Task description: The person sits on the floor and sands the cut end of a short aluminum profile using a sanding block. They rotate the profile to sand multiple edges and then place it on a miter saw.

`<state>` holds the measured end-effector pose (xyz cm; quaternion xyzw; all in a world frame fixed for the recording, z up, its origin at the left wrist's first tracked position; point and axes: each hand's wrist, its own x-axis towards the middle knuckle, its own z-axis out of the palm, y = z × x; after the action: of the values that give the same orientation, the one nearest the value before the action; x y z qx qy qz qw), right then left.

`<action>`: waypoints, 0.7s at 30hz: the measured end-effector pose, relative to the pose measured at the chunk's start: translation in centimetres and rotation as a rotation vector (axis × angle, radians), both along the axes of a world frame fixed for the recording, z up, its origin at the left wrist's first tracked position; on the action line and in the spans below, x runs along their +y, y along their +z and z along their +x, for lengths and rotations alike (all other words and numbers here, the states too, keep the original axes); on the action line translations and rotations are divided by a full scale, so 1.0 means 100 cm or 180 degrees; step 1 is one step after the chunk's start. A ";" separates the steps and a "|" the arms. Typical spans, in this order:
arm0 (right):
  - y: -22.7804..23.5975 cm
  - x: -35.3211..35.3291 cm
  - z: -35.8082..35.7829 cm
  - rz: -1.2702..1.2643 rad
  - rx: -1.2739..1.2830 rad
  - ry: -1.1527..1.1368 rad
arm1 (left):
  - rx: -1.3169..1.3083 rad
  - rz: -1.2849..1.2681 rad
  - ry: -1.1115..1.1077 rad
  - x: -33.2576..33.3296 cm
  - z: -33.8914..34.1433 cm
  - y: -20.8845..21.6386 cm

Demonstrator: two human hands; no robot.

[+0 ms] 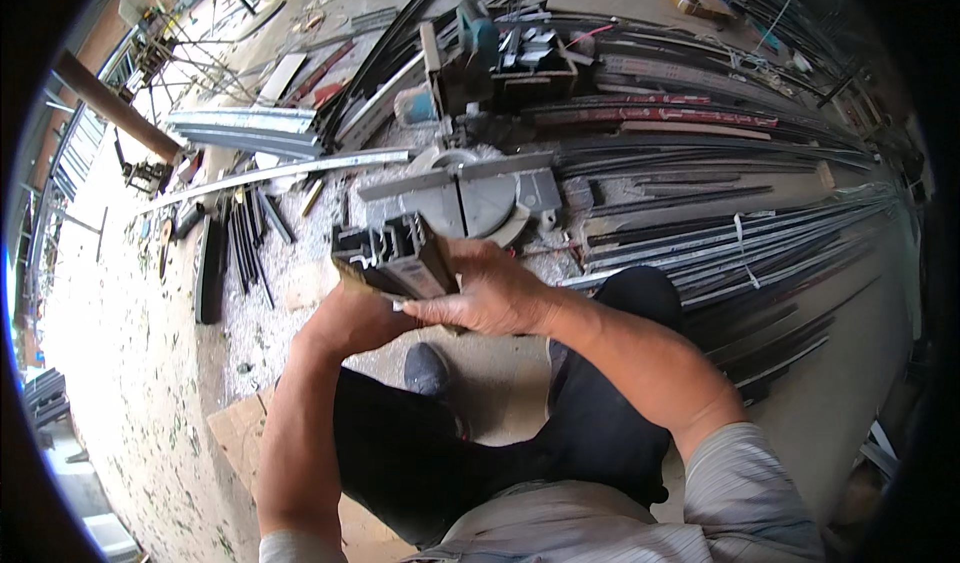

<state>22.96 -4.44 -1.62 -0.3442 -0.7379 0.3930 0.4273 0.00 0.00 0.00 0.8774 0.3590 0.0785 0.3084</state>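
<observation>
In front of my knees, both hands are closed around a short bundle of dark metal profile pieces (397, 248), whose hollow, slotted ends face up and away from me. My left hand (358, 315) grips the bundle from below and the left; its fingers are mostly hidden. Around the right side wraps my right hand (500, 291), thumb pointing left across the near face. Just beyond the bundle sits a mitre saw (465, 198) with a round grey table and a straight fence. Its motor and handle (478, 33) rise behind.
Long metal profiles (740, 233) lie in stacks along the right. Silvery shavings (290, 318) cover the floor around the saw. Short dark strips (245, 238) lie at the left, near pale channels (245, 128). A box of offcuts (535, 78) stands behind the saw.
</observation>
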 end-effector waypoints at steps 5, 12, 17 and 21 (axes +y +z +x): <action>0.001 0.001 -0.001 -0.0098 0.0018 0.0002 | 0.0101 -0.0261 0.0115 0.001 0.001 0.001; -0.004 0.003 0.002 -0.0207 -0.0048 -0.0067 | 0.0226 -0.0318 0.0294 0.004 0.002 -0.010; -0.005 0.004 0.005 -0.0053 -0.0135 -0.0163 | 0.0140 -0.0128 0.0269 0.007 0.006 -0.012; -0.005 0.006 0.006 -0.0063 -0.0040 -0.0191 | 0.0042 -0.0172 0.0187 0.009 0.008 -0.010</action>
<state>23.52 -3.86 -2.15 -0.3728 -0.7260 0.3851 0.4308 0.81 0.92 -1.03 0.8583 0.3886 0.0719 0.3272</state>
